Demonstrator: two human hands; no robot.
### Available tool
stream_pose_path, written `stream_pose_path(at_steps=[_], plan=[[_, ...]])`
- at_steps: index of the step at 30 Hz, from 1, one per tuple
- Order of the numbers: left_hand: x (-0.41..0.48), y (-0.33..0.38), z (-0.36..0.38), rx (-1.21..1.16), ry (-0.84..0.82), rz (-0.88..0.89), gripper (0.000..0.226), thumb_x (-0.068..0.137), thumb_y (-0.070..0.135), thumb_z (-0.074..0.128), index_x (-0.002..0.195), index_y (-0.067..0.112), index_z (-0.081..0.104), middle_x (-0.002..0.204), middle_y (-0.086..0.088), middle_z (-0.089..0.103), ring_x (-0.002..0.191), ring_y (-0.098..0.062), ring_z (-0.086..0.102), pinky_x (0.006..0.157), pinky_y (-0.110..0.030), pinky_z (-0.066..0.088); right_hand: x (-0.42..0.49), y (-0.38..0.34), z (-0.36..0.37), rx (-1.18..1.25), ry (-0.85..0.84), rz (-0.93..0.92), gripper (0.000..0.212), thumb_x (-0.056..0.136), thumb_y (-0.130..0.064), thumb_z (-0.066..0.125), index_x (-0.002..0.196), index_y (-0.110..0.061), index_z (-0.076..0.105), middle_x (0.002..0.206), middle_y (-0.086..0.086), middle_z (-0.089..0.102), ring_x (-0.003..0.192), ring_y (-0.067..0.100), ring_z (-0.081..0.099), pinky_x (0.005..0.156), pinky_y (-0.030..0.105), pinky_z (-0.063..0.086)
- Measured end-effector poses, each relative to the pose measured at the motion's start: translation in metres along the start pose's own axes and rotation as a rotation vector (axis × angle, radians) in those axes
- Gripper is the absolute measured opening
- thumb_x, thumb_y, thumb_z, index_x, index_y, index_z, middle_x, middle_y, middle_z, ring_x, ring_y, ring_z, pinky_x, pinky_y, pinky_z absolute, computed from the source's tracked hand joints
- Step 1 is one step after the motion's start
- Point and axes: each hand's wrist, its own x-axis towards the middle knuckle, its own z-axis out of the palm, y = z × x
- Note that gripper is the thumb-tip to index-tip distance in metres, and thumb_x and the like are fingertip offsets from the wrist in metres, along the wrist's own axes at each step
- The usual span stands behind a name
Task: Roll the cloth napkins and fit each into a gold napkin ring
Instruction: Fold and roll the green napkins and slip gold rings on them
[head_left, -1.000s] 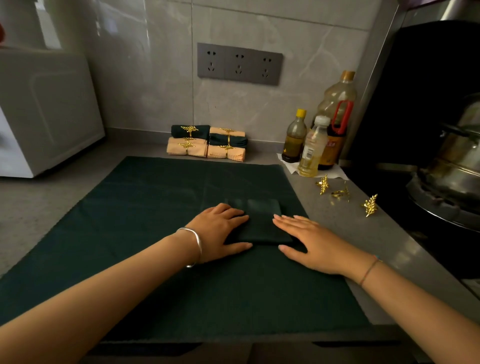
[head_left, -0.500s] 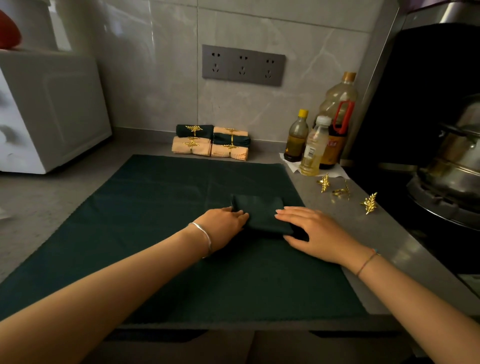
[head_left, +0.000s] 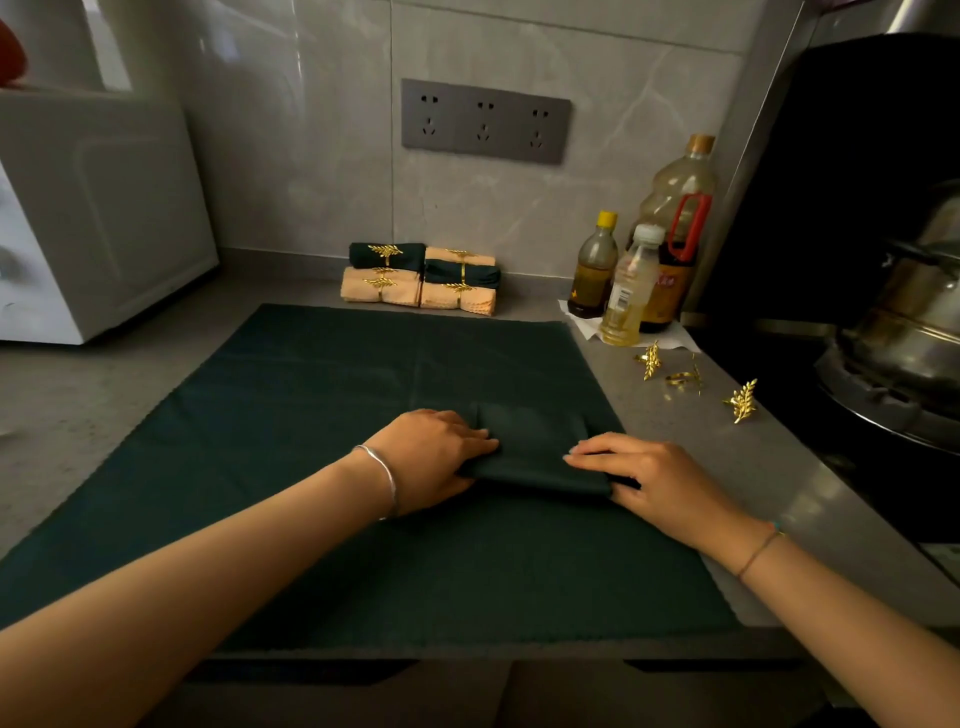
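While both hands, left hand (head_left: 434, 457) and right hand (head_left: 657, 480), pinch the folded napkin (head_left: 535, 452), a dark green cloth (head_left: 311, 415) covers the grey table (head_left: 769, 467) beneath the tiled wall (head_left: 311, 130).

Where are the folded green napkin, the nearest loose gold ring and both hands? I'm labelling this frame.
folded green napkin (head_left: 535, 447), head view, top face.
nearest loose gold ring (head_left: 742, 401), head view, leaf.
left hand (head_left: 431, 457), head view, back.
right hand (head_left: 660, 480), head view, back.
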Motion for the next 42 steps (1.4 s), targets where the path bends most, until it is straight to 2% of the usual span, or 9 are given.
stream_pose_path(at_steps=[5, 8, 11, 18, 23, 29, 37, 40, 42], plan=[[0.0, -0.007, 0.003, 0.044, 0.123, 0.086, 0.041, 0.098, 0.032, 0.042, 0.138, 0.023, 0.044, 0.13, -0.001, 0.055, 0.126, -0.017, 0.044, 0.104, -0.029, 0.033, -0.002, 0.003, 0.004, 0.139, 0.116, 0.091, 0.05, 0.071, 0.009, 0.072, 0.109, -0.022, 0.07, 0.11, -0.002, 0.068, 0.106, -0.006, 0.051, 0.095, -0.001, 0.032], [-0.001, -0.012, 0.005, -0.045, 0.356, 0.11, 0.022, 0.087, 0.032, 0.063, 0.102, 0.017, 0.069, 0.095, -0.002, 0.068, 0.094, -0.018, 0.061, 0.078, -0.03, 0.049, 0.003, 0.001, 0.003, 0.258, 0.172, 0.212, 0.035, 0.074, -0.004, 0.075, 0.1, -0.027, 0.07, 0.101, -0.005, 0.069, 0.095, 0.0, 0.06, 0.089, 0.012, 0.046], [-0.001, -0.018, 0.01, -0.315, 0.298, -0.101, 0.027, 0.089, 0.043, 0.055, 0.096, 0.02, 0.066, 0.097, 0.006, 0.06, 0.094, -0.009, 0.05, 0.079, -0.022, 0.043, 0.007, 0.0, 0.003, 0.405, 0.181, 0.411, 0.019, 0.077, -0.023, 0.074, 0.09, -0.035, 0.067, 0.095, -0.003, 0.063, 0.089, 0.006, 0.059, 0.083, 0.024, 0.047], [0.009, -0.021, 0.017, -0.767, 0.242, -0.235, 0.019, 0.086, 0.04, 0.059, 0.08, 0.023, 0.068, 0.079, 0.005, 0.066, 0.072, -0.006, 0.06, 0.068, -0.016, 0.047, 0.014, 0.006, 0.01, 0.49, 0.179, 0.586, 0.016, 0.078, -0.034, 0.07, 0.076, -0.018, 0.07, 0.09, -0.001, 0.057, 0.085, 0.009, 0.056, 0.078, 0.02, 0.042], [0.02, -0.028, 0.009, -0.868, 0.029, -0.331, 0.019, 0.085, 0.04, 0.061, 0.085, 0.022, 0.064, 0.082, 0.007, 0.062, 0.077, -0.006, 0.058, 0.069, -0.015, 0.044, 0.024, 0.004, 0.01, 0.512, 0.148, 0.671, 0.02, 0.082, -0.034, 0.068, 0.079, -0.014, 0.071, 0.089, 0.001, 0.059, 0.078, 0.008, 0.055, 0.068, 0.015, 0.039], [0.039, -0.023, -0.003, -1.081, 0.044, -0.345, 0.053, 0.087, 0.041, 0.058, 0.135, 0.023, 0.045, 0.132, 0.005, 0.049, 0.121, -0.014, 0.047, 0.1, -0.029, 0.038, 0.038, 0.002, 0.001, 0.531, 0.006, 0.75, 0.024, 0.083, -0.036, 0.067, 0.079, -0.013, 0.072, 0.081, 0.003, 0.065, 0.079, 0.014, 0.059, 0.068, 0.021, 0.042], [0.061, -0.009, 0.013, -1.032, 0.242, -0.341, 0.02, 0.087, 0.028, 0.062, 0.103, 0.018, 0.071, 0.102, 0.004, 0.068, 0.085, -0.001, 0.059, 0.075, -0.01, 0.044, 0.038, 0.008, 0.029, 0.426, 0.235, 0.717, 0.028, 0.077, -0.032, 0.073, 0.061, -0.019, 0.054, 0.065, -0.005, 0.048, 0.059, 0.009, 0.042, 0.062, 0.027, 0.034], [0.065, -0.011, 0.015, -1.041, 0.262, -0.347, 0.017, 0.086, 0.024, 0.064, 0.1, 0.016, 0.072, 0.099, 0.004, 0.069, 0.082, 0.0, 0.059, 0.068, -0.005, 0.044, 0.036, 0.005, 0.029, 0.292, 0.385, 0.583, 0.022, 0.078, -0.025, 0.073, 0.084, -0.016, 0.054, 0.087, -0.003, 0.053, 0.082, 0.012, 0.05, 0.073, 0.027, 0.04], [0.067, -0.012, 0.016, -1.032, 0.263, -0.354, 0.018, 0.086, 0.024, 0.065, 0.1, 0.015, 0.072, 0.096, 0.006, 0.068, 0.08, 0.001, 0.058, 0.068, -0.004, 0.043, 0.036, 0.001, 0.025, 0.189, 0.367, 0.393, 0.031, 0.086, -0.025, 0.064, 0.115, -0.019, 0.056, 0.122, -0.006, 0.053, 0.117, 0.011, 0.046, 0.1, 0.028, 0.037]])
